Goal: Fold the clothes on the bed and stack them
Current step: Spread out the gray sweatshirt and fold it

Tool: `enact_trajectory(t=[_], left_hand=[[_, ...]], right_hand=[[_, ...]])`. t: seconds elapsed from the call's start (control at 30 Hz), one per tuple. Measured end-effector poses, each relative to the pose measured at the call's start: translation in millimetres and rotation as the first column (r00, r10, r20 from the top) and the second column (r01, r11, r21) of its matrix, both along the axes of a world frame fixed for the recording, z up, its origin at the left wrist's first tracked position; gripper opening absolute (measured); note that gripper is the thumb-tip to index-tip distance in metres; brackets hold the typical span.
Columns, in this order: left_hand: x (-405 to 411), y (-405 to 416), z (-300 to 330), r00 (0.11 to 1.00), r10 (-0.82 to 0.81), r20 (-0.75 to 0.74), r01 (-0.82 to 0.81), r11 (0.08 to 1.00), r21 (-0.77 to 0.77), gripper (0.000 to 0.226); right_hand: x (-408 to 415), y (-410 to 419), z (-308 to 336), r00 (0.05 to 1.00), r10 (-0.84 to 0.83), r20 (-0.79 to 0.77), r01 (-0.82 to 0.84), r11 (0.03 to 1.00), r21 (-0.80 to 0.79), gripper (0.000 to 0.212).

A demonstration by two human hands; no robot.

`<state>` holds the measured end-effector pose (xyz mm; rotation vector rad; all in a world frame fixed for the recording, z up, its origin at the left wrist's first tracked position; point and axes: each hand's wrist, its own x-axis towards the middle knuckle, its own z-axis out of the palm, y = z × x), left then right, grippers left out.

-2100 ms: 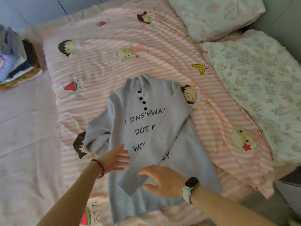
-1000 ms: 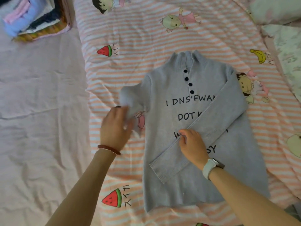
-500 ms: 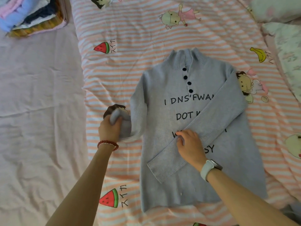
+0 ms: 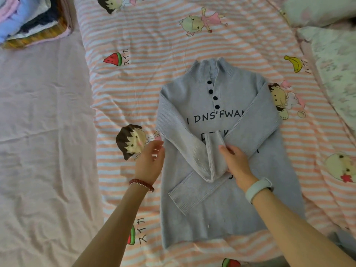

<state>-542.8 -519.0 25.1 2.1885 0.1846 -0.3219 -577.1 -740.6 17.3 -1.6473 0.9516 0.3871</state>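
Now the left sleeve [image 4: 194, 149], gripped half a second ago by the left hand [image 4: 149, 162], lies folded across the sweater [image 4: 221, 209] at bed centre. That hand hovers slack-fingered at its 9 o'clock edge. The right hand [image 4: 236, 162] pinches the cuff [image 4: 214, 151], hiding some lettering. A stack [image 4: 28, 22] at 11 o'clock is cut off.

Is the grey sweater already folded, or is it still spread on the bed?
Partly folded: the grey sweater lies flat, body at full length, but both sleeves are crossed over its front.
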Motion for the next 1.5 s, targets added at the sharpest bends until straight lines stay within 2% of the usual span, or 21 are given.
enact_trajectory(t=[0.07, 0.17, 0.27, 0.37, 0.47, 0.53, 0.57, 0.6, 0.67, 0.73, 0.8, 0.9, 0.97, 1.1, 1.17, 1.23, 1.3, 1.4, 1.43, 1.5], left_hand=[[5.2, -1.3, -13.3, 0.997, -0.042, -0.06, 0.047, 0.995, 0.092, 0.036], [16.8, -8.1, -25.1, 0.986, -0.165, -0.012, 0.164, 0.963, 0.212, 0.05], [34.7, -23.2, -29.9, 0.951, -0.309, 0.025, 0.284, 0.9, 0.329, 0.052], [50.5, -46.9, -34.4, 0.881, -0.472, -0.04, 0.432, 0.765, 0.478, 0.052], [61.1, -70.2, -40.3, 0.818, -0.56, -0.131, 0.54, 0.67, 0.51, 0.055], [66.5, -81.1, -43.1, 0.808, -0.571, -0.148, 0.549, 0.637, 0.54, 0.054], [68.2, -85.9, -44.1, 0.812, -0.565, -0.15, 0.54, 0.628, 0.561, 0.053], [68.6, -90.4, -45.1, 0.815, -0.56, -0.152, 0.532, 0.617, 0.58, 0.052], [64.4, -99.0, -45.9, 0.796, -0.581, -0.167, 0.547, 0.575, 0.608, 0.051], [57.4, -106.7, -47.1, 0.749, -0.635, -0.189, 0.594, 0.519, 0.614, 0.05], [53.0, -111.3, -48.9, 0.725, -0.662, -0.192, 0.614, 0.494, 0.616, 0.048], [53.7, -116.0, -49.1, 0.754, -0.646, -0.118, 0.562, 0.543, 0.624, 0.038], [55.1, -119.7, -47.0, 0.775, -0.631, -0.047, 0.519, 0.591, 0.618, 0.031], [51.2, -126.3, -38.0, 0.792, -0.6, 0.11, 0.457, 0.703, 0.545, 0.025], [47.2, -132.5, -34.1, 0.783, -0.6, 0.164, 0.446, 0.726, 0.524, 0.026], [40.2, -139.4, -33.8, 0.785, -0.606, 0.131, 0.463, 0.714, 0.525, 0.038], [31.2, -142.3, -38.1, 0.805, -0.593, 0.032, 0.481, 0.682, 0.551, 0.053], [19.3, -137.1, -53.0, 0.818, -0.568, -0.086, 0.497, 0.625, 0.602, 0.067], [16.6, -135.2, -58.0, 0.816, -0.567, -0.116, 0.51, 0.609, 0.607, 0.068], [15.6, -134.1, -66.6, 0.809, -0.566, -0.161, 0.533, 0.588, 0.609, 0.068]], right_hand=[[1.0, 5.9, -0.5, 0.991, 0.116, 0.063, -0.112, 0.991, -0.07, 0.015], [1.6, 5.8, -0.4, 0.974, 0.199, 0.108, -0.195, 0.98, -0.05, 0.011], [2.4, -10.5, 12.8, 0.972, 0.114, 0.205, -0.104, 0.993, -0.058, 0.01], [-11.0, -44.6, 31.0, 0.953, -0.082, 0.292, 0.092, 0.996, -0.021, 0.02], [-36.7, -76.6, 42.6, 0.939, -0.009, 0.343, 0.022, 0.999, -0.033, 0.028], [-53.8, -91.5, 48.6, 0.933, 0.034, 0.359, -0.029, 0.999, -0.019, 0.037], [-61.9, -99.8, 49.5, 0.925, 0.127, 0.357, -0.1, 0.991, -0.093, 0.04], [-69.7, -109.0, 47.9, 0.908, 0.279, 0.313, -0.215, 0.951, -0.223, 0.041], [-85.9, -127.7, 38.7, 0.827, 0.548, 0.128, -0.459, 0.788, -0.41, 0.041], [-100.6, -144.7, 29.6, 0.798, 0.602, -0.039, -0.562, 0.718, -0.412, 0.041], [-109.3, -153.7, 21.2, 0.849, 0.524, -0.068, -0.511, 0.783, -0.354, 0.038], [-111.4, -143.7, 8.3, 0.967, 0.255, 0.012, -0.242, 0.929, -0.28, 0.023], [-109.4, -127.7, 2.4, 0.989, 0.092, 0.118, -0.042, 0.929, -0.369, 0.01], [-114.2, -112.1, 4.5, 0.939, -0.034, 0.343, 0.207, 0.849, -0.485, 0.014], [-122.3, -117.5, 3.8, 0.949, -0.029, 0.314, 0.204, 0.817, -0.539, 0.014], [-129.1, -124.7, 0.4, 0.995, 0.026, 0.092, 0.031, 0.822, -0.569, 0.017], [-130.2, -127.1, -1.0, 0.989, 0.065, -0.129, -0.133, 0.759, -0.637, 0.021], [-116.6, -117.2, 0.1, 0.957, 0.248, -0.151, -0.269, 0.562, -0.782, 0.032], [-111.2, -111.8, -3.1, 0.919, 0.361, -0.16, -0.329, 0.473, -0.817, 0.038], [-99.0, -100.4, -11.2, 0.772, 0.583, -0.253, -0.488, 0.29, -0.823, 0.046]])
